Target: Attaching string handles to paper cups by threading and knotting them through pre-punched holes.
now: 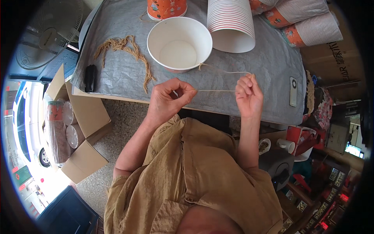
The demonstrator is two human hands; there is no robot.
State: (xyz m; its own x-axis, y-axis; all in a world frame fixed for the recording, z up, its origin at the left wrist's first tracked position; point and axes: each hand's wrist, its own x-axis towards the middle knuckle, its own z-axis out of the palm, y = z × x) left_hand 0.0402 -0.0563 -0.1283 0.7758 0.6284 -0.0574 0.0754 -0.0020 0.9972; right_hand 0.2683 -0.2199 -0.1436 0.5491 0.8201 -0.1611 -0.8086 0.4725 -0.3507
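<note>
A white paper bucket (179, 50) stands on the grey-covered table, its open mouth up. A thin string (224, 71) is knotted at its near right rim and runs to my right hand (249, 97), whose fingers are closed on it. From there the string stretches across to my left hand (171, 95), which pinches it between thumb and forefinger, just in front of the bucket. A bundle of tan strings (126, 47) lies loose to the left of the bucket. Behind it stands an orange printed paper bucket (166, 8) with string at its side.
A stack of white paper buckets (230, 27) lies at the back, with wrapped orange-and-white stacks (311, 31) to its right. A black object (90, 78) sits at the table's left edge, a phone-like white item (293, 91) at its right. An open cardboard box (91, 113) holds more stacks.
</note>
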